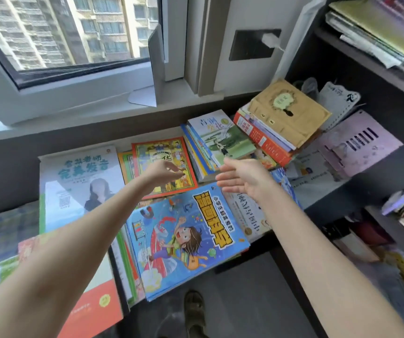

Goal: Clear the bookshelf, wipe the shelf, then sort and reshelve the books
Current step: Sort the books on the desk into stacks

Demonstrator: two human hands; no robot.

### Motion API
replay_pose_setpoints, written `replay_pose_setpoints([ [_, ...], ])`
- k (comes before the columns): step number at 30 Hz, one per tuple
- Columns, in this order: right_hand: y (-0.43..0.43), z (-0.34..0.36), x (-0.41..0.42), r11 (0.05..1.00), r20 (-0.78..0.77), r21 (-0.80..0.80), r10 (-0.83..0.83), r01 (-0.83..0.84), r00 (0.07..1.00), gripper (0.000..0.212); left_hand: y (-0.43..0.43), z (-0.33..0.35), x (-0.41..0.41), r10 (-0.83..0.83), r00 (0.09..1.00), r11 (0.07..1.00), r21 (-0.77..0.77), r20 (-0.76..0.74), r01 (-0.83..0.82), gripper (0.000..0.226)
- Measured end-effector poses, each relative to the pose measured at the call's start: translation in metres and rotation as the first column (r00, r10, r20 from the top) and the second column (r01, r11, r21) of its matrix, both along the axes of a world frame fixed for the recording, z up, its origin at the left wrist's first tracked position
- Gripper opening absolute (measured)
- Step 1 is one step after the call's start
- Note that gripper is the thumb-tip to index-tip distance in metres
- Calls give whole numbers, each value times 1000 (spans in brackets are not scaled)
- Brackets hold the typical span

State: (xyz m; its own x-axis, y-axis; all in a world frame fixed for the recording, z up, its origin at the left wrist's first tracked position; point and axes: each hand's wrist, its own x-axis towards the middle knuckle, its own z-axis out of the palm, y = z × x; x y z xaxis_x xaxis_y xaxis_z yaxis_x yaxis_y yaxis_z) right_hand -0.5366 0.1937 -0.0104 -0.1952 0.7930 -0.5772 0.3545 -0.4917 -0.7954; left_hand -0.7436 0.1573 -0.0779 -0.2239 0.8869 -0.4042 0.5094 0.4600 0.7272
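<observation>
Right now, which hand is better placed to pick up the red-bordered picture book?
Probably the left. The left hand hovers right over the red-bordered picture book, fingers loosely curled and empty. The right hand, open, is off to the side, nearer the green-covered book.

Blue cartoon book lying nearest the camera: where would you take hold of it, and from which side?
The blue cartoon book lies flat atop a pile, and its near edge seems to overhang the floor; pinch that edge from the person's side, thumb on top, fingers underneath.
</observation>
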Motion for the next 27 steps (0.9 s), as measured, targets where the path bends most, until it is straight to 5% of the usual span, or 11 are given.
replay_pose_setpoints([
  [4,56,-46,-26,947,430,304,-36,-107,902,41,16,4,-11,127,988,992,-4,88,-127,25],
  [9,105,-93,-42,836,811,261,82,-482,580,86,28,-1,-24,299,928,951,9,220,-308,19],
  [13,134,-118,-44,775,902,98,196,-624,385,109,23,-10,-39,387,877,915,-3,285,-403,11],
  [18,130,-132,-46,671,959,43,179,-741,219,100,5,-27,-61,469,840,881,-73,273,-468,14],
  [22,128,-135,-49,641,970,35,164,-767,182,90,-1,-58,-71,551,822,834,-130,144,-536,7],
  [27,127,-126,-47,586,970,40,172,-809,172,73,12,-100,-66,553,824,805,-176,-124,-567,30],
])
